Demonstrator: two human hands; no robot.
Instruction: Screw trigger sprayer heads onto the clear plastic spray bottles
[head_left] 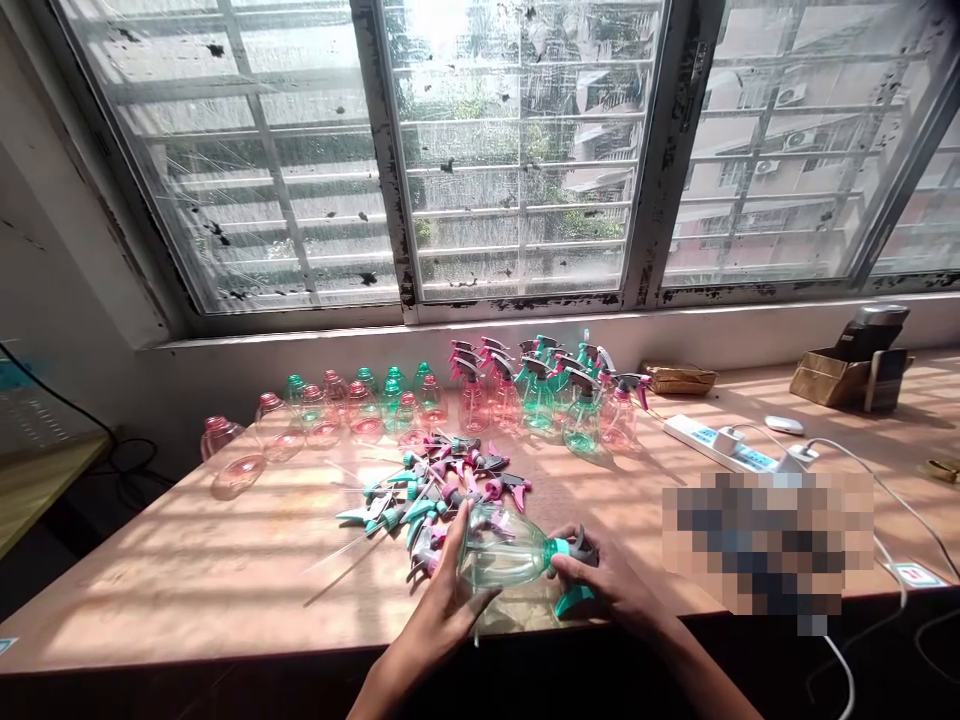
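A clear green spray bottle (506,550) lies on its side in the air over the table's front edge, its neck toward the right. Around the bottle's body my left hand (450,595) is closed, thumb and fingers on either side. My right hand (592,570) grips the green and grey trigger sprayer (574,600) at the bottle's neck; the sprayer sits on the mouth, but how tightly I cannot tell. Just beyond my hands lies a heap of loose trigger sprayers (431,490), some green and grey, some pink and grey, with thin dip tubes sticking out.
Several open pink bottles (281,430) and green bottles (394,395) stand at the back left. Bottles with sprayers (538,400) stand by the window wall. To the right are a power strip (720,445) with white cables, a cardboard box (832,375) and a blurred-out patch.
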